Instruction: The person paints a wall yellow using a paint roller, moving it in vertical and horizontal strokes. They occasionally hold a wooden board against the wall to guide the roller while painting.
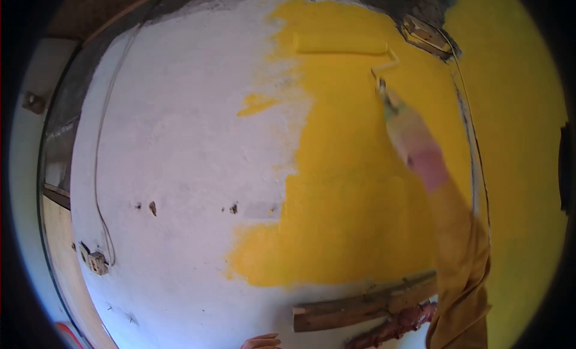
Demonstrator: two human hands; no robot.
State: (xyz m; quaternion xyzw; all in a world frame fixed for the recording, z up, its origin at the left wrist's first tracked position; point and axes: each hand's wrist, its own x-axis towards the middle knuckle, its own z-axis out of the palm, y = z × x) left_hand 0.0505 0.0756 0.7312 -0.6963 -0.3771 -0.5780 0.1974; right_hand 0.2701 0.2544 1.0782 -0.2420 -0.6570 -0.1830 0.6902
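A paint roller (342, 44) covered in yellow lies level against the upper part of the wall, on yellow paint. My right hand (411, 133), in a light glove with a pink cuff and blurred, is wrapped round the roller's handle below its wire frame. The arm in a brown sleeve reaches up from the lower right. At the bottom edge shows part of my left hand (262, 342), its fingers lying together; whatever is under them is out of view. Yellow paint (360, 157) covers the wall's right part, with a ragged edge against the white part (180, 139).
A wooden beam (360, 307) juts out at the lower wall, with a reddish rough bar (396, 325) below it. An old box (427, 36) with a cable sits at the upper right. A socket (96, 262) with a cable hangs at the lower left.
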